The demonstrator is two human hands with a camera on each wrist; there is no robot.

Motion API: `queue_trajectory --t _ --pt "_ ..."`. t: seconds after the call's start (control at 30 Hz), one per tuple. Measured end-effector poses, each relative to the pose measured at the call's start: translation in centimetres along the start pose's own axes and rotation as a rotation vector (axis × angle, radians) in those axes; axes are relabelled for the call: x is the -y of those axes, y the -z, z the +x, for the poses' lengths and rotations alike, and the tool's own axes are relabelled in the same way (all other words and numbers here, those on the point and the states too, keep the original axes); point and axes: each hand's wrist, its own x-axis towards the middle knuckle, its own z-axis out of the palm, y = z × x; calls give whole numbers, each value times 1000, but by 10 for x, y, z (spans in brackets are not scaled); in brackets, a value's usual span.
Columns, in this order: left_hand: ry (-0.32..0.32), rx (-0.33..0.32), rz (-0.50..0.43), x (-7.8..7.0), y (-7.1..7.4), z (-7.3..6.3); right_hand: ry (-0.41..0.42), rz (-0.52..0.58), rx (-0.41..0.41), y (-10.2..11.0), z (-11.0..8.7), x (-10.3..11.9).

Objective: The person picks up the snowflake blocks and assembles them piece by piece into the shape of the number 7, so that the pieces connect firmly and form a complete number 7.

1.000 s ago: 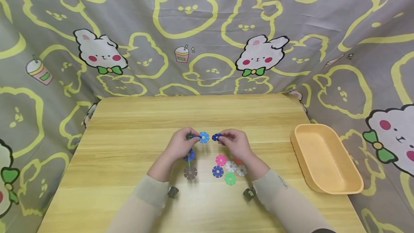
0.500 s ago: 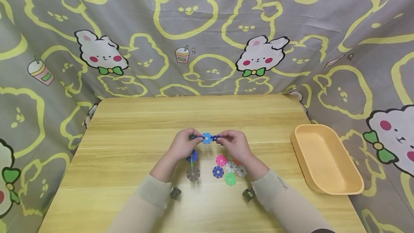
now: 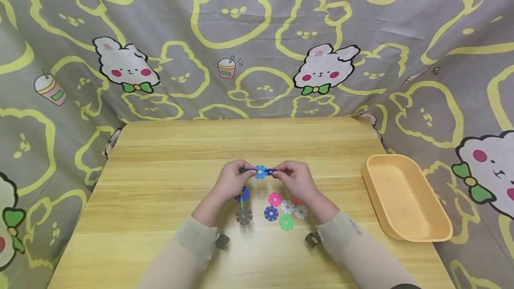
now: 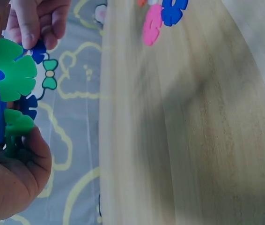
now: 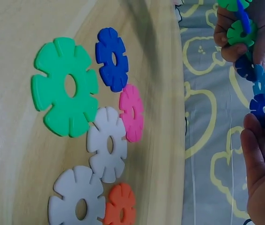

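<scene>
Over the desk [image 3: 168,150], roughly midway between its left and right edges, our left hand [image 3: 232,179] pinches the disc chain [image 5: 238,36] beside its light-blue disc [image 3: 261,167], our right hand [image 3: 295,179] a navy disc [image 5: 258,104] touching it; crooked pushing could pop everything loose.

I am looking remotely into a curtained-off tabletop nook; whether it is sitting inside a home, my feed is not showing. Rabbit-print curtains [image 3: 257,57] are enclosing the wood-grain bench [image 3: 184,146] on three sides, where plastic snowflake discs [image 5: 55,93] and an orange tub [image 3: 409,200] are resting.
</scene>
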Motion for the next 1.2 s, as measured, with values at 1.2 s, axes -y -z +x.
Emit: queue_trajectory --t 1.2 --pt "-250 -21 522 -25 -14 -9 133 -9 4 -12 -9 -3"
